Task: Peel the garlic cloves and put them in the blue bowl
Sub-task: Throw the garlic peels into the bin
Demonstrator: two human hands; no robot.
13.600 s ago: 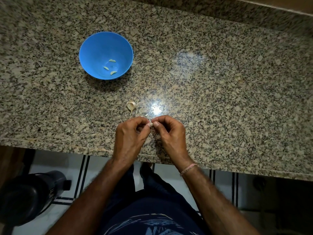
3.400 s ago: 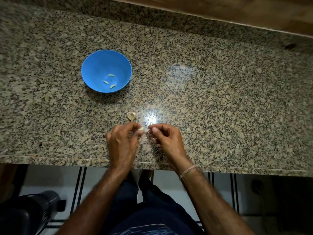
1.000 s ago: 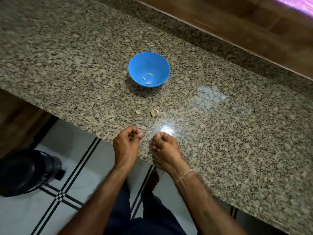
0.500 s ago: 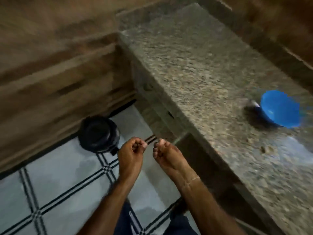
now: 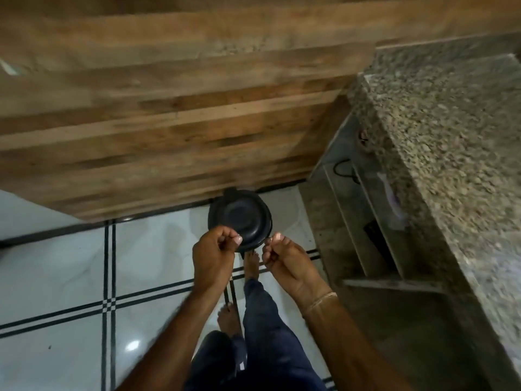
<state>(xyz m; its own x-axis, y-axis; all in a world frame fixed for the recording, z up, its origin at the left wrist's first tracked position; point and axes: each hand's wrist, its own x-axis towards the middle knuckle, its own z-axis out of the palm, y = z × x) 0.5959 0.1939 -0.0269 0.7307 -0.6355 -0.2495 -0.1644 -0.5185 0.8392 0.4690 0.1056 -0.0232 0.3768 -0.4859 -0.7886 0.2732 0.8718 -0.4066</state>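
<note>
Hands, left hand [image 5: 214, 251], right hand [image 5: 286, 259], curled, at black bin [image 5: 239, 218] near edge

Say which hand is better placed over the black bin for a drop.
Left, marginally. The left hand overlaps the black bin lid in view; the right hand sits by its rim. Both are curled; contents not visible.

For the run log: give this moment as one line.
left hand: curled, near black bin | right hand: curled beside it | contents: hidden | blue bowl: out of view | granite counter: at right
</note>
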